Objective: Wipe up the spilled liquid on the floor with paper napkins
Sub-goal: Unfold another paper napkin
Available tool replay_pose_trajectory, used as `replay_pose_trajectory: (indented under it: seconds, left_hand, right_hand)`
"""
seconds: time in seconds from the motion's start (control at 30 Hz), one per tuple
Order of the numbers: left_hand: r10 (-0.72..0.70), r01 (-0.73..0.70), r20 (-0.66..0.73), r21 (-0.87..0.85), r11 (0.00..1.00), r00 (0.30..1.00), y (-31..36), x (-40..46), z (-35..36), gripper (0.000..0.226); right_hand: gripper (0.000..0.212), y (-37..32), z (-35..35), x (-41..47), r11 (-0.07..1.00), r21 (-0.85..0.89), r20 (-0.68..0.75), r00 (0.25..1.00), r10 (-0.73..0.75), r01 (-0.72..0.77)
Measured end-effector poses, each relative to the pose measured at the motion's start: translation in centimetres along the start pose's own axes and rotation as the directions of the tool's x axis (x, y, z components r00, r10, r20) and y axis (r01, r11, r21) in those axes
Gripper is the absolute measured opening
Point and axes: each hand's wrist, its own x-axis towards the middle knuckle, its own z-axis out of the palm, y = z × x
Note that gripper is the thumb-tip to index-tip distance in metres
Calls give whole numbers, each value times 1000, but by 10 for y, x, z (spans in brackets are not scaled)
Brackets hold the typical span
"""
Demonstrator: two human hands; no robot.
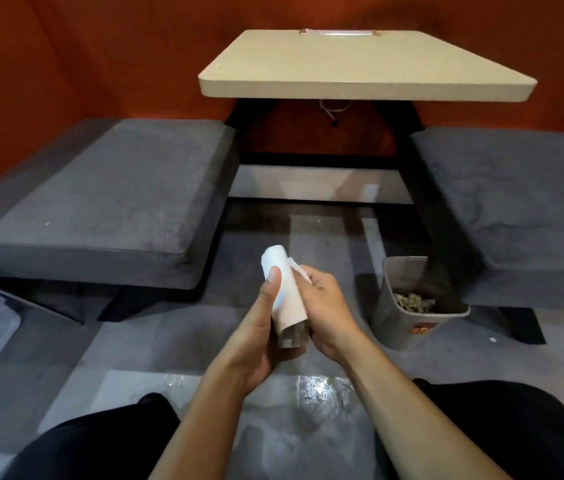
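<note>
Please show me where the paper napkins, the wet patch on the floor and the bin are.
paper napkins point(282, 285): head view, middle of the roll.
wet patch point(322, 393): head view, shiny centre.
bin point(386, 306): head view, left wall.

We've got the paper napkins point(282, 289), white and rolled loosely into a tube, held upright-ish above the floor point(176, 337). The spilled liquid point(322, 393) sits as a shiny wet patch on the grey tiles right below.

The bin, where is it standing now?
In the head view the bin stands on the floor at the right, beside the right bench, just right of the hands holding the napkins.
</note>
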Motion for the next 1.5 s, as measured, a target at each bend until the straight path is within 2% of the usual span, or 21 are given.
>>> replay_pose_trajectory:
  seconds: [0.07,0.13,0.2,0.23,0.27,0.37,0.47,0.57,0.63,0.73,0.83,0.9,1.0,1.03,1.13,1.2,1.27,1.33,1.43,1.5]
  left_hand:
    - [-2,11,78,-121,993,997,-2,1,2,92]
    - [23,1,96,-246,969,995,-5,3,2,74]
    - [25,22,123,-365,931,992,-7,3,-1,49]
    - [19,46,148,-422,905,989,-8,2,-4,47]
    - [11,71,169,-473,878,985,-9,2,-10,48]
    - [12,120,243,-521,845,970,-9,1,-23,56]
    - [-2,127,267,-450,884,964,-2,0,-31,61]
    - [-54,109,170,-340,934,984,10,-2,-45,60]
    - [-51,76,83,-328,942,995,17,-4,-60,61]
    - [44,-35,14,-378,925,999,30,-9,-84,67]
    - [140,-129,-5,-430,893,990,41,-14,-96,72]
    - [190,-170,1,-449,877,982,44,-15,-98,76]
    - [243,-207,20,-461,863,970,45,-15,-92,75]
    - [262,-223,16,-474,852,965,47,-15,-92,71]
    - [261,-249,-45,-494,833,964,55,-12,-102,67]
    - [228,-246,-95,-453,857,969,61,-9,-109,68]
    - [187,-224,-128,-406,886,974,66,-5,-111,65]
    - [144,-196,-160,-386,901,977,68,0,-110,62]
    - [118,-177,-173,-383,906,978,69,8,-111,62]
    - [96,-159,-176,-389,908,980,68,14,-113,66]
  right_hand:
    - [44,1,0,0,962,-256,-32,994,-102,90]
    - [32,-1,-2,0,874,-464,-33,983,-178,143]
    - [19,-4,-6,-1,815,-561,-56,976,-210,143]
    - [19,-5,-8,0,812,-564,-70,972,-226,148]
    - [23,-4,-11,1,832,-531,-74,970,-233,160]
    - [31,0,-20,5,955,-246,-33,984,-177,163]
    - [30,2,-29,10,986,-97,-33,990,-136,132]
    - [18,-6,-41,12,993,75,-122,989,-87,97]
    - [15,-11,-55,12,971,237,-152,988,1,35]
    - [11,-17,-75,12,841,538,-104,985,141,-64]
    - [12,-13,-80,13,785,613,-113,973,200,-90]
    - [14,-10,-76,17,807,579,-148,958,247,-119]
    - [47,-13,-69,22,812,523,-9,951,309,-258]
    - [55,-14,-66,22,849,453,16,954,298,-273]
    - [49,-7,-66,23,990,38,37,990,135,-137]
    - [38,-3,-69,26,964,-258,87,993,85,-60]
    - [25,-2,-71,29,920,-389,119,988,102,-48]
    - [23,-1,-73,34,934,-349,157,978,140,-78]
    - [21,6,-73,38,979,-141,259,949,178,-145]
    - [21,7,-70,38,983,-48,276,944,183,-177]
